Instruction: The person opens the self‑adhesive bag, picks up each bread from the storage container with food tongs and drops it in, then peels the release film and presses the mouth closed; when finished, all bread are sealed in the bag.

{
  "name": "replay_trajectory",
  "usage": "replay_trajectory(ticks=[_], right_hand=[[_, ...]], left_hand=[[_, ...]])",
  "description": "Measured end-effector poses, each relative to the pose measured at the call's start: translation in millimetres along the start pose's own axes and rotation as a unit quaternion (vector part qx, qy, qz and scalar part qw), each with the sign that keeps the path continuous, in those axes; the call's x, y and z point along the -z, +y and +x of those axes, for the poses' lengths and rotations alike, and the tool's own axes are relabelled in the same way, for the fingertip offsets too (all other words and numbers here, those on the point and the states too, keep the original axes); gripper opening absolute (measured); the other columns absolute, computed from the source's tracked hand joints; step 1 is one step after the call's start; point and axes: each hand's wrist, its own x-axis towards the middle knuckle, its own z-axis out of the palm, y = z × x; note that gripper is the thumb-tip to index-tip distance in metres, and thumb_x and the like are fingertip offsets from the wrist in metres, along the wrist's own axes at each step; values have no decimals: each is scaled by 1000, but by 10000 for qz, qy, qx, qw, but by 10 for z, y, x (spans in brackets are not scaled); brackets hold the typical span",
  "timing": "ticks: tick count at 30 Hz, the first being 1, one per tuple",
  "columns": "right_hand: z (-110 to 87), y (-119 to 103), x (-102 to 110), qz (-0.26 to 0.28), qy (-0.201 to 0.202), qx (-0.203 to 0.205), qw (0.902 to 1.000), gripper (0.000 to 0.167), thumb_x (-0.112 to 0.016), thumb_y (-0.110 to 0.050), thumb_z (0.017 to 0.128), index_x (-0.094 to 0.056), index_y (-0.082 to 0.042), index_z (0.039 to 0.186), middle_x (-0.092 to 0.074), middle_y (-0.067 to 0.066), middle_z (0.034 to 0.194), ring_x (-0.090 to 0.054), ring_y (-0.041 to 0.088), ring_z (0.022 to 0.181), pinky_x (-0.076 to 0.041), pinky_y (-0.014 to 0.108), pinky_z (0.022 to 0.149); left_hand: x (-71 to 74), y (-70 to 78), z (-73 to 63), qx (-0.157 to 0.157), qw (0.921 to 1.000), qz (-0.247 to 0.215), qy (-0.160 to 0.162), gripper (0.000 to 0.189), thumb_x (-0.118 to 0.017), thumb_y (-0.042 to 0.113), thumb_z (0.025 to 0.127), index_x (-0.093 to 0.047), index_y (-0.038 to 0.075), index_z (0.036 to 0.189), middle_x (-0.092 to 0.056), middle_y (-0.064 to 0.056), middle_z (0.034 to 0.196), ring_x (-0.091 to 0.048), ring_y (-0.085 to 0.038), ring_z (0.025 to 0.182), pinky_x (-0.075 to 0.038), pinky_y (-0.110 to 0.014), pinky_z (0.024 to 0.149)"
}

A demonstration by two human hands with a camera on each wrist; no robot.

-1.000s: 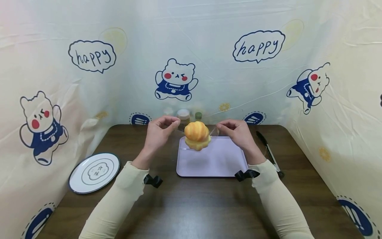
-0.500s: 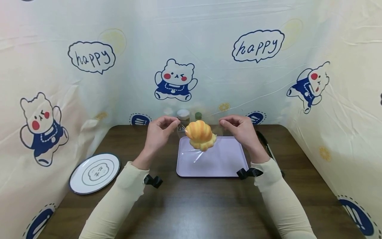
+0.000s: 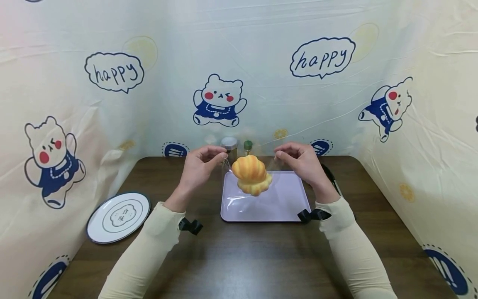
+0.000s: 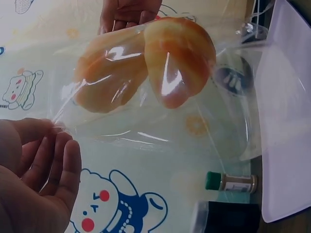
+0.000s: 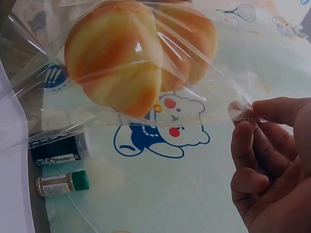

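A clear plastic bag (image 4: pixel 116 135) hangs in the air between both hands, over a pale purple tray (image 3: pixel 269 209). Inside it lie two golden bread rolls: a ribbed orange-yellow one (image 3: pixel 249 167) and, lower in the head view, a paler scalloped one (image 3: pixel 257 187). My left hand (image 3: pixel 200 167) pinches the bag's left upper corner between thumb and fingers. At the opposite corner, my right hand (image 3: pixel 304 165) pinches the film with thumb and forefinger, as the right wrist view shows. Neither hand touches the bread.
A white plate (image 3: pixel 98 224) with a dark rim lies at the left. Behind the tray stand a white-lidded jar (image 3: pixel 229 144) and a green-capped shaker bottle (image 5: pixel 63 183). Past my right hand lies a long black-and-silver utensil (image 3: pixel 329 173), partly covered by the forearm. A printed curtain (image 3: pixel 261 91) surrounds the table.
The bread rolls have shifted slightly right and dropped a little within the bag. My right hand has moved slightly right; my left hand has stayed nearly in place.
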Motion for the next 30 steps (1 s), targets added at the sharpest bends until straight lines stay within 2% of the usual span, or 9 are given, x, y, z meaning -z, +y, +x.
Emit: replay_trajectory(ticks=[3, 6, 12, 17, 21, 27, 30], right_hand=[[-1, -3, 9, -6, -35, -2, 10000, 21, -69, -26, 95, -75, -8, 105, -75, 13, 96, -64, 17, 74, -54, 28, 65], [6, 9, 23, 0, -40, 71, 10000, 20, -70, -24, 94, -75, -8, 105, -75, 13, 93, -64, 17, 71, -53, 28, 62], [22, 62, 57, 146, 47, 393, 9991, 19, -68, -21, 95, -76, -7, 107, -76, 6, 87, -63, 16, 66, -49, 26, 54], [14, 72, 72, 493, 18, 621, 9969, 18, -67, -13, 95, -74, -4, 109, -75, -7, 82, -64, 13, 67, -52, 25, 59], [7, 76, 75, 664, -79, 794, 9946, 16, -66, -8, 95, -71, 0, 109, -74, -11, 85, -65, 10, 71, -53, 24, 62], [2, 86, 72, 849, -180, 912, 9920, 11, -61, 1, 95, -68, 5, 103, -71, -13, 87, -62, 10, 71, -54, 22, 64], [2, 87, 70, 997, -256, 1014, 9895, 9, -59, 5, 94, -66, 7, 99, -71, -11, 88, -61, 11, 70, -54, 22, 65]], left_hand=[[22, -3, -1, -31, 10000, -22, -37, 35, -72, 43, 90, -73, 15, 110, -72, -4, 108, -67, -24, 96, -58, -25, 82], [50, 0, 2, -61, 10000, -52, -55, 33, -72, 42, 90, -73, 15, 109, -72, -4, 107, -68, -25, 96, -59, -27, 83], [116, 4, 6, -142, 9997, -162, -94, 32, -73, 39, 90, -72, 13, 109, -74, -3, 102, -68, -25, 91, -59, -27, 80], [150, -26, 13, -372, 9971, -575, -331, 29, -71, 26, 93, -69, 4, 112, -73, 1, 99, -68, -23, 88, -60, -25, 79], [166, -39, 22, -565, 9938, -774, -557, 24, -67, 16, 96, -67, -1, 113, -71, 4, 97, -66, -18, 85, -60, -27, 79], [176, -39, 16, -566, 9893, -1204, -607, 13, -62, 11, 98, -73, 6, 104, -70, 4, 97, -64, -16, 84, -59, -28, 80], [180, -35, 10, -623, 9846, -1509, -630, 16, -61, 7, 98, -76, 11, 98, -71, 4, 96, -63, -15, 83, -59, -26, 79]])
